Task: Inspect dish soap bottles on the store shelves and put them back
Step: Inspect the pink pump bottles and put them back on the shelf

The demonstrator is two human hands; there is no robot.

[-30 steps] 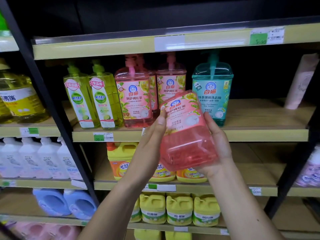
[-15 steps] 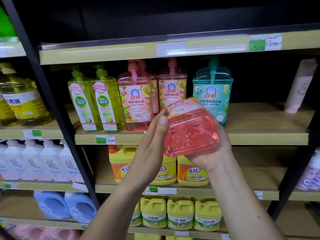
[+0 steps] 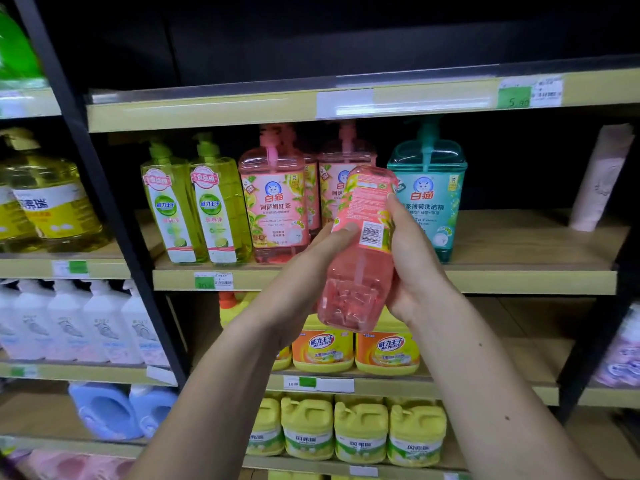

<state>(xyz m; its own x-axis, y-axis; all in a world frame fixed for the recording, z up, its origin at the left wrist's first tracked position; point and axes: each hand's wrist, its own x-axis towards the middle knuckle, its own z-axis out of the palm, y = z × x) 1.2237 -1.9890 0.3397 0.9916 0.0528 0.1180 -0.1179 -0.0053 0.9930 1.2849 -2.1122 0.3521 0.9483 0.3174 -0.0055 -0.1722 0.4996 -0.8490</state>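
Two hands hold one pink dish soap bottle [image 3: 360,251] in front of the middle shelf [image 3: 519,282]. The left hand [image 3: 304,282] grips the bottle's left side, thumb laid across the label edge. The right hand [image 3: 414,268] grips the right side, fingers hidden behind the body. The bottle is off the shelf, tilted with its base toward the camera and its top pointing away. Its back label, with a barcode [image 3: 371,234], faces the viewer.

Step in hand, as judged: inspection of the back label. Return to the shelf is not yet done.

Shelf layout behind the bottle, left to right:
- two green lime bottles [image 3: 197,209];
- a pink pump bottle [image 3: 275,206] of the same brand, with more pink ones [image 3: 341,181] behind and beside it;
- a teal pump bottle [image 3: 429,202].

The likely home slot is the front position between the pink row and the teal bottle. The held bottle covers most of that spot, so whether it is free cannot be told.

Next move calls for:
1. Turning the bottle upright, front label outward.
2. Keeping the pump head clear of the upper shelf edge [image 3: 242,114].
3. Setting the base flat without knocking either neighbour.

Yellow jugs [image 3: 360,431] and orange-labelled jugs [image 3: 388,351] on the lower shelves are not involved.
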